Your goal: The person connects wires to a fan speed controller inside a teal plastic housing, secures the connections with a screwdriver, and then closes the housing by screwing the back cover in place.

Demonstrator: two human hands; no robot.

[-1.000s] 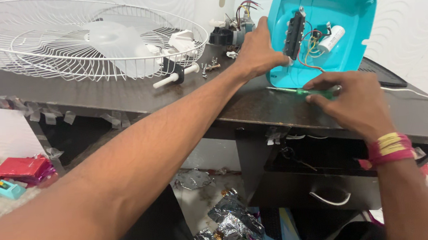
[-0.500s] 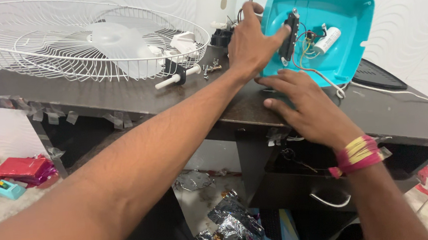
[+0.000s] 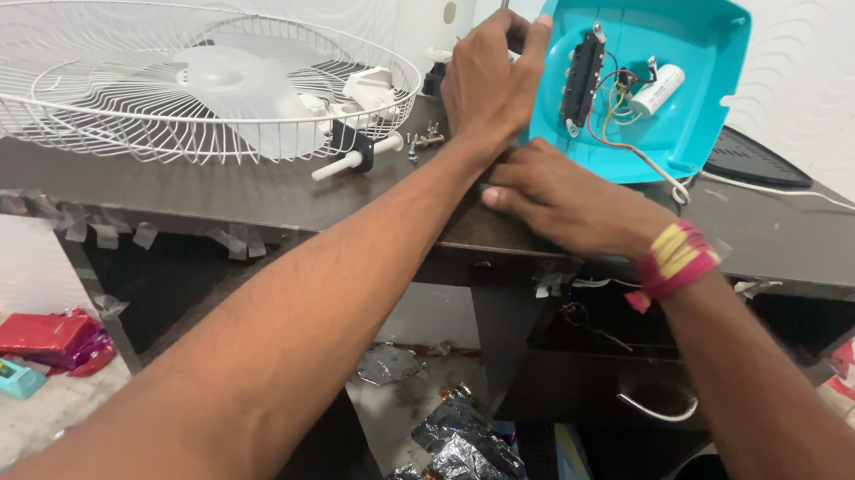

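- Desk (image 3: 244, 198): dark, long, the landmark for all below. Best to keep every part on its top, away from the front edge w/ the tape scraps.
- Fan guard (image 3: 166, 88): white wire cage w/ pale blades inside, lying flat on the desk's left half. No hand on it; fine to leave as is.
- Teal housing (image 3: 681, 62): square plastic shell propped upright on the desk's right half, open side toward the camera. Inside: black switch strip (image 3: 582, 79), coloured wires, white cylinder capacitor (image 3: 656, 91). Judgement: it stands on one edge, so it needs steadying before any pull on the wires.
- White motor body (image 3: 434, 9): at the desk's back, between guard and housing, partly hidden by the left hand.
- Left hand (image 3: 487, 80): at the housing's left rim, fingers curled narrow round sth thin. A metal tip shows above the knuckles; can't tell what tool. Judgement: a firm grip & wrist braced on the desk would help.
- Right hand (image 3: 565, 200): palm down on the desk just below the housing, fingers flat & close together. Holds nothing that I can see. Wristband of yellow & pink thread.
- White shaft piece (image 3: 357, 157): on the desk under the guard's rim.
- Vs 1 s ago: right hand then lay further right, by a green-handled tool at the housing's foot. It is now further left, the tool out of sight. Left hand sits higher on the rim.
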